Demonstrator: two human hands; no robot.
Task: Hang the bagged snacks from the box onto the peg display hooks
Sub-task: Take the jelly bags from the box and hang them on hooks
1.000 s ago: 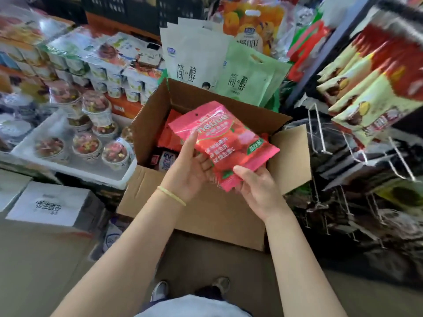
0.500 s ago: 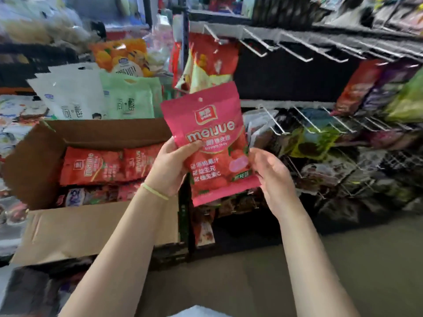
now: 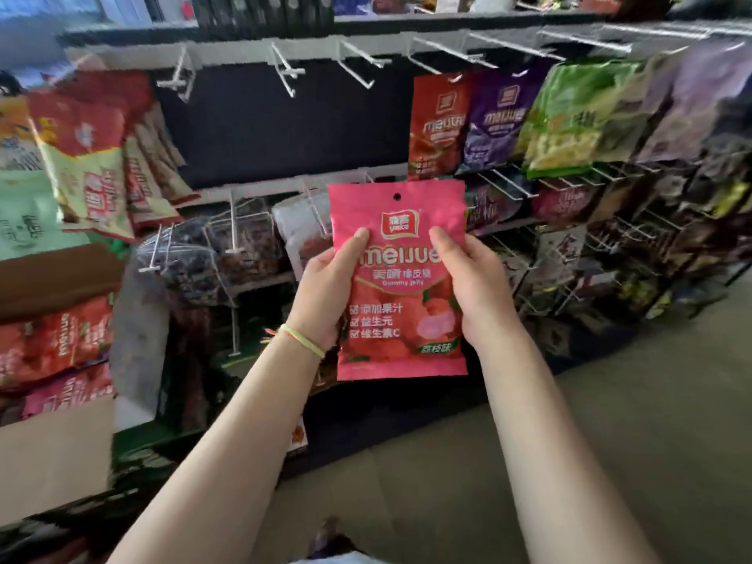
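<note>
I hold a pink gummy bag (image 3: 401, 278) upright in front of the peg display, its hang hole at the top centre. My left hand (image 3: 327, 289) grips its left edge and my right hand (image 3: 474, 284) grips its right edge, thumbs on the front. Bare white hooks (image 3: 358, 65) jut from the top rail above the bag. Next to them on that rail hang a red bag (image 3: 439, 124) and a purple bag (image 3: 498, 118) of the same brand. The cardboard box (image 3: 53, 441) stands at the left edge with more red bags (image 3: 57, 339) inside.
Green and mixed snack bags (image 3: 578, 116) fill the hooks to the right. Dark snack bags (image 3: 228, 246) hang on the middle row behind the pink bag. Red and cream bags (image 3: 89, 156) hang at the upper left. A grey floor (image 3: 610, 441) runs below the rack.
I have turned from the box towards the rack. The pink bag went from tilted over the box to upright before the hooks, with both hands now gripping its sides.
</note>
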